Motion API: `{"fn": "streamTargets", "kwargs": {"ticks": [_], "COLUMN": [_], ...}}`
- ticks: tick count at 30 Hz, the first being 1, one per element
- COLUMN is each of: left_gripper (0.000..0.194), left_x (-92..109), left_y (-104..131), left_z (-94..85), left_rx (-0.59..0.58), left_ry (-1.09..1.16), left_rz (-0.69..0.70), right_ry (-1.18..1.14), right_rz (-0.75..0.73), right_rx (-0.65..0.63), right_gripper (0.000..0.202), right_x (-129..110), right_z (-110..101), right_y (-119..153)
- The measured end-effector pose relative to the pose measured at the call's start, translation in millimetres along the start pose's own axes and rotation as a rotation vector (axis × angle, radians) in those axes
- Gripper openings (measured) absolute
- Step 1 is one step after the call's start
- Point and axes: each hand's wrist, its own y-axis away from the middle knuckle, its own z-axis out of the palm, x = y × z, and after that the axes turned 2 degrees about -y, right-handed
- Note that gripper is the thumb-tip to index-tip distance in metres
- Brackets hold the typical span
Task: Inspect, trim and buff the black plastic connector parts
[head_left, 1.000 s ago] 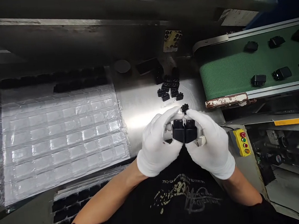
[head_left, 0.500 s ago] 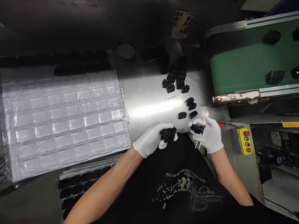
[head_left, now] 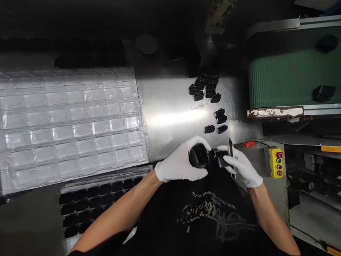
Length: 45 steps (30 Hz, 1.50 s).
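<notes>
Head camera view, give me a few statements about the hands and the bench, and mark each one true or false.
1. The left hand holds a black part. True.
2. The right hand is bare. False: it wears a white glove and holds a thin blade.
3. The clear tray lies left of the hands. True.
4. The green conveyor carries nothing. False: black parts lie on it.

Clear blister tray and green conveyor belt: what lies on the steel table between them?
In the head view, small black plastic clips lie scattered on the steel table; the rest is bare metal.
</notes>
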Motion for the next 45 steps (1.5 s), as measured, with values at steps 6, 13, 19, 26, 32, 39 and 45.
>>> {"fn": "streamTargets", "kwargs": {"ticks": [6,13,19,26,32,39,45], "left_gripper": [0.049,0.055,0.044,0.049,0.048,0.047,0.043], "left_x": [-22,-39,-24,-15,-26,-34,-36], "left_y": [-21,-32,-41,-54,-49,-54,-59], "left_z": [-10.9,-13.3,-11.4,-19.5,-26.5,-23.7,-23.9], "left_rx": [-0.118,-0.140,0.123,0.168,0.234,0.263,0.245], "left_ry": [0.384,0.670,0.254,-0.075,-0.119,-0.112,-0.182], "left_rz": [-0.001,-0.023,-0.089,-0.061,-0.067,-0.122,-0.109], "right_ry": [-0.252,-0.052,0.250,0.962,1.072,1.052,1.073], "right_rz": [-0.036,0.080,-0.060,-0.489,-0.477,-0.512,-0.376], "right_rx": [0.110,0.153,0.280,0.350,0.261,0.293,0.277], "right_gripper": [0.048,0.062,0.060,0.032,0.036,0.034,0.040], "right_x": [19,47,-8,-100,-97,-98,-94], "right_z": [-19,-33,-39,-40,-57,-59,-53], "right_y": [-19,1,-24,-170,-222,-219,-222]}}
